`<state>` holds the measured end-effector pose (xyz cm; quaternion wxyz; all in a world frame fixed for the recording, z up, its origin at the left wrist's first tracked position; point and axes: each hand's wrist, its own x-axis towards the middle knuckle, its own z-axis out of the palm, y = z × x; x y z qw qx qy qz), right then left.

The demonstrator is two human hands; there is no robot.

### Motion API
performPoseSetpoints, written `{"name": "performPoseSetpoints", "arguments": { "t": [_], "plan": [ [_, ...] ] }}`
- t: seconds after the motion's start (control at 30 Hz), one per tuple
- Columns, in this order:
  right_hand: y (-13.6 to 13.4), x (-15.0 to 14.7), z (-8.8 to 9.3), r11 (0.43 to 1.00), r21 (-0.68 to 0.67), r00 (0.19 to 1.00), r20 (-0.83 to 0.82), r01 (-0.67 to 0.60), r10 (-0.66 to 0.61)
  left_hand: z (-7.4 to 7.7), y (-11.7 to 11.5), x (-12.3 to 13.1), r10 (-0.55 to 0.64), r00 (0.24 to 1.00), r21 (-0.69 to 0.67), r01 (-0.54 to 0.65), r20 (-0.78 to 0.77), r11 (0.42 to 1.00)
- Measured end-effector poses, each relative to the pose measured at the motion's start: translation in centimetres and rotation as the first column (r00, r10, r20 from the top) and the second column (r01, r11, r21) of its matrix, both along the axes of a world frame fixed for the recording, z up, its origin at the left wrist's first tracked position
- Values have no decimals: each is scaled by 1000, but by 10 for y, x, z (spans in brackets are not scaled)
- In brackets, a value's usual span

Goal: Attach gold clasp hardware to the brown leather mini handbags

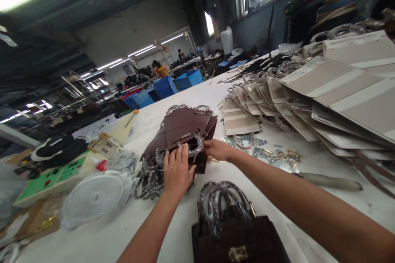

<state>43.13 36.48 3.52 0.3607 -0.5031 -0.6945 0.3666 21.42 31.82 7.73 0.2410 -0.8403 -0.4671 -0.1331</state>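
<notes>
A stack of dark brown bag panels [182, 129] with clear plastic handles lies on the white table [123, 230]. My left hand [176, 169] lies on the near edge of the stack, its fingers curled over the panels and handles. My right hand [217, 149] grips the right side of the stack, beside a clear handle [197, 144]. A finished dark brown handbag [237, 240] with clear handles and a gold clasp stands right in front of me.
Fanned rows of beige bag panels [324, 86] cover the right of the table. Small gold fittings [277, 156] are scattered near them. A white fan [95, 195] and a green box [52, 178] sit at the left. Blue crates [166, 86] and other people are far back.
</notes>
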Motion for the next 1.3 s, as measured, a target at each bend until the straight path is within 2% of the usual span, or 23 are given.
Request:
{"name": "performPoseSetpoints", "arguments": {
  "t": [0.07, 0.17, 0.27, 0.37, 0.5, 0.73, 0.9, 1.0, 1.17, 1.3],
  "plan": [
    [7, 17, -3, 999, 39, 987, 159, 23, -29, -2, 4, 1, 14, 1000, -12, -14, 1, 1000],
    [5, 32, -15, 994, 100, 923, 377, 37, -72, -7, 6, 5, 10, 1000, -35, -9, 19, 999],
    [-3, 22, -33, 989, 145, 856, 511, 8, -82, -5, 7, 6, 17, 998, -37, -15, 59, 999],
    [-3, 0, -47, 986, 163, 811, 570, 43, -130, 2, 9, 3, 22, 995, -38, -18, 101, 999],
    [3, -15, -53, 979, 187, 793, 583, 81, -177, 4, 10, 2, 20, 994, -43, -15, 108, 999],
    [12, -11, -48, 953, 235, 809, 512, 193, -290, -2, 9, 4, 18, 993, -51, -12, 113, 999],
    [25, -22, -43, 962, 192, 854, 449, 194, -262, 6, 17, -3, 3, 989, -34, 2, 150, 999],
    [28, -33, -46, 970, 183, 875, 427, 161, -226, 11, 22, -7, 10, 986, -15, -7, 166, 1000],
    [29, -53, -57, 970, 192, 854, 469, 150, -225, 9, 21, -7, 10, 987, -44, -4, 159, 999],
    [40, -54, -52, 964, 233, 846, 483, 125, -227, 10, 22, -8, 7, 985, -19, -4, 173, 1000]
  ]
}}
